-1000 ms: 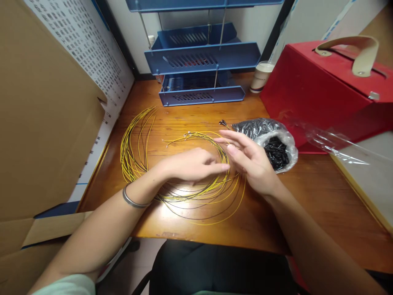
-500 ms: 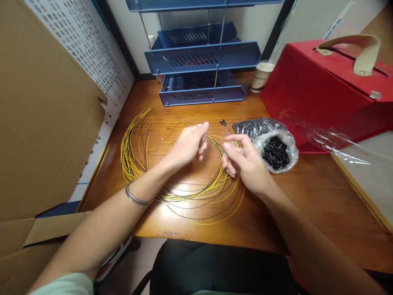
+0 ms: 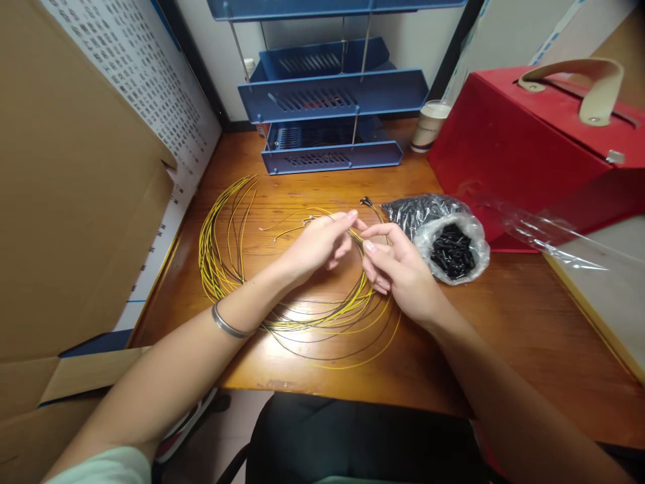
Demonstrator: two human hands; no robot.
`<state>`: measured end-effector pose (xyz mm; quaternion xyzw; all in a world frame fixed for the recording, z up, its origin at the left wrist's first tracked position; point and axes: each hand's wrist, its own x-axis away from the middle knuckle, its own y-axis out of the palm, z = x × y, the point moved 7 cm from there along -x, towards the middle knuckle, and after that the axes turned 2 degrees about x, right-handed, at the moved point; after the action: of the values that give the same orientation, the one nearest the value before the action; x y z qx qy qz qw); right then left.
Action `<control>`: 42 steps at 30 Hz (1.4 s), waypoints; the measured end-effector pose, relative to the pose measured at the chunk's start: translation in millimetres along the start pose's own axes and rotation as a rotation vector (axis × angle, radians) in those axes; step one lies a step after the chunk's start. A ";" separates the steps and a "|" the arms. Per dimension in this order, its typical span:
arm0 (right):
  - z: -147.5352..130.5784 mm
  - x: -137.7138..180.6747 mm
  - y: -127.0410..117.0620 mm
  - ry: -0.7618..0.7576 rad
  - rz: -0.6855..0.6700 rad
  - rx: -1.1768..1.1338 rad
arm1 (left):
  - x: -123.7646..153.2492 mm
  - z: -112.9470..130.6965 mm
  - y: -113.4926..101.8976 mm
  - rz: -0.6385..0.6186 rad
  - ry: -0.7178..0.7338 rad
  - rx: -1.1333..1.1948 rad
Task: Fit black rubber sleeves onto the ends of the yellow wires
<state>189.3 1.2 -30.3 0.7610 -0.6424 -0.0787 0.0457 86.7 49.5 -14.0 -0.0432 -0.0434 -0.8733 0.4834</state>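
A loose coil of thin yellow and black wires (image 3: 222,262) lies on the wooden desk (image 3: 504,323). My left hand (image 3: 317,245) hovers over the coil's right part, its thumb and forefinger pinched on a wire end. My right hand (image 3: 398,269) sits just to the right, fingers curled and pinching the same spot, fingertips almost touching the left hand's. A clear plastic bag of small black parts (image 3: 451,242) lies right of my right hand. One wire end with a dark tip (image 3: 365,201) rests beyond my hands.
A blue stacked letter tray (image 3: 327,114) stands at the back, a paper cup (image 3: 428,124) beside it. A red box with a tan handle (image 3: 534,134) fills the right. Clear film (image 3: 549,235) and a pale board (image 3: 615,296) lie at right. Cardboard (image 3: 75,188) walls off the left.
My left hand rose from lying flat on the coil, went up left, then came right with a wire. My right hand's fingers closed from spread into a pinch meeting it.
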 end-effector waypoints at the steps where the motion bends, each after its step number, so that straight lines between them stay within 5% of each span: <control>1: 1.1 -0.5 -2.3 -0.001 0.028 0.006 | -0.7 1.3 -2.1 0.031 0.002 0.059; 6: 7.2 -3.3 -12.7 0.026 0.109 0.039 | -2.8 5.7 -13.4 0.182 -0.001 0.226; 10: 9.9 -4.5 -14.2 0.044 0.085 0.095 | -0.8 10.7 -18.4 0.168 -0.002 0.086; 18: 8.6 -6.5 -14.9 0.013 0.119 0.088 | 28.8 7.7 4.7 -0.398 -0.149 -0.837; 22: 8.8 -6.1 -16.1 0.007 0.126 0.112 | 34.5 -8.6 13.5 -0.516 -0.180 -1.029; 34: -5.4 -3.6 -19.7 -0.112 0.193 0.249 | 29.2 -20.3 10.7 -0.559 -0.173 -1.086; 42: -30.0 5.5 -36.9 -0.314 0.448 0.406 | 32.6 -23.6 9.4 -0.613 -0.270 -1.037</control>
<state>231.4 1.1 -7.4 0.5734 -0.7952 -0.0535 -0.1898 76.6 14.3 -33.2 -0.3684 0.3154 -0.8667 0.1168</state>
